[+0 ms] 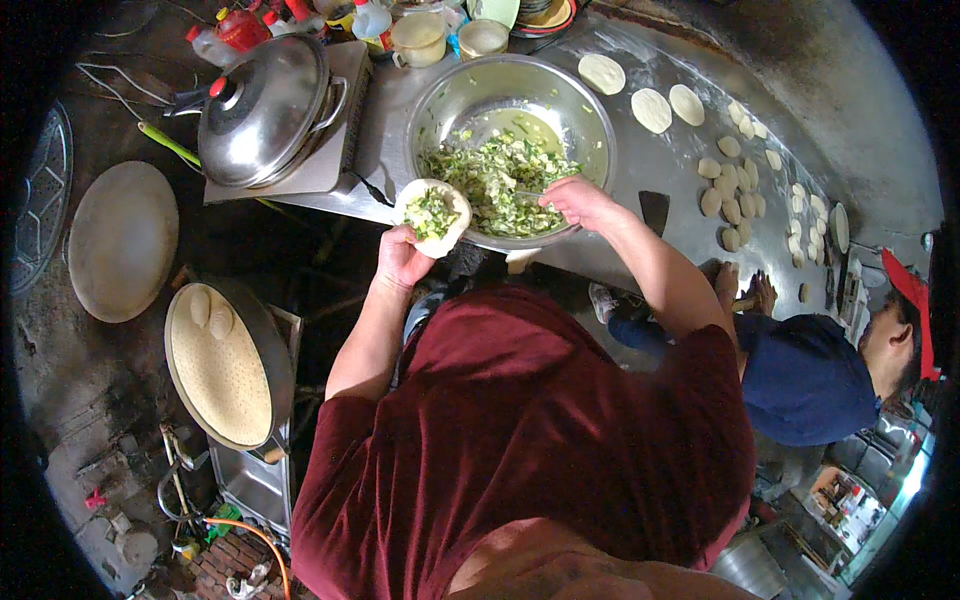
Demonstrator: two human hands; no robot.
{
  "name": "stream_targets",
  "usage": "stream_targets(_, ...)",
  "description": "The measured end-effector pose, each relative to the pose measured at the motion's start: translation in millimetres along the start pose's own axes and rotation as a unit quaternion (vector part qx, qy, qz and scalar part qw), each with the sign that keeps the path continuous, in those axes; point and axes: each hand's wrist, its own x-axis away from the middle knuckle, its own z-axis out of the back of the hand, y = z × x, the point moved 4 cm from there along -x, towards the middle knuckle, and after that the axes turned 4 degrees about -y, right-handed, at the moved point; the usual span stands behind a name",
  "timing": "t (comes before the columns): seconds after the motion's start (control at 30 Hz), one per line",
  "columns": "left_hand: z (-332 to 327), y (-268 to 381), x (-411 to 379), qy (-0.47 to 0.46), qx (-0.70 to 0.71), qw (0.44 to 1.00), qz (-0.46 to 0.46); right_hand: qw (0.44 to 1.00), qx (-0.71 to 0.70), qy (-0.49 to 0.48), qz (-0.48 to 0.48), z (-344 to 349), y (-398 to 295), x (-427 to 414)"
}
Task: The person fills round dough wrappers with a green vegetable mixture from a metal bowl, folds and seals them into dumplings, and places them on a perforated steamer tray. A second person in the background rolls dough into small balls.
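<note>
On my left hand (405, 259) lies a round dough wrapper (455, 238) with chopped green filling (430, 214) on its middle, beside the near left rim of a large steel bowl. My right hand (581, 202) is closed on the handle of a thin metal utensil (531, 195); its far end is in the filling and its kind cannot be told. The steel bowl (596, 124) holds a chopped green and white vegetable mixture (499, 176), with some liquid at the far side. Flattened dough rounds (651, 111) lie on the metal worktop (637, 161) to the right of the bowl.
A lidded pan (262, 112) stands on a cooker at the left. Several small dough pieces (727, 184) and a dark scraper (654, 213) lie rightward. A co-worker (802, 375) works at the right. Bottles and cups (420, 39) stand behind; a round pan (225, 375) holds dough pieces, lower left.
</note>
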Motion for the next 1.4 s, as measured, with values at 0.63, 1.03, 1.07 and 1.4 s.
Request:
stream_targets(0.63, -35.1, -47.7, -82.7, -0.042, -0.009, 0.999, 0.028, 0.634, 0.567, 0.31, 0.425, -82.3, -47.4, 88.9)
stream_targets(1.03, -2.7, 8.9, -29.7, -0.032, -0.003, 0.999, 0.002, 0.929, 0.344, 0.082, 0.108, -11.1, -9.8, -42.1)
stream_targets(1.07, -2.3, 10.6, -24.6, -0.022, -0.011, 1.0, -0.008, 0.962, 0.249, 0.085, 0.068, -3.0, -4.5, -40.4)
stream_targets(1.4, -16.8, -8.4, -27.9, -0.057, 0.007, 0.998, 0.035, 0.995, -0.088, 0.04, 0.034, 9.4, -26.0, 15.6)
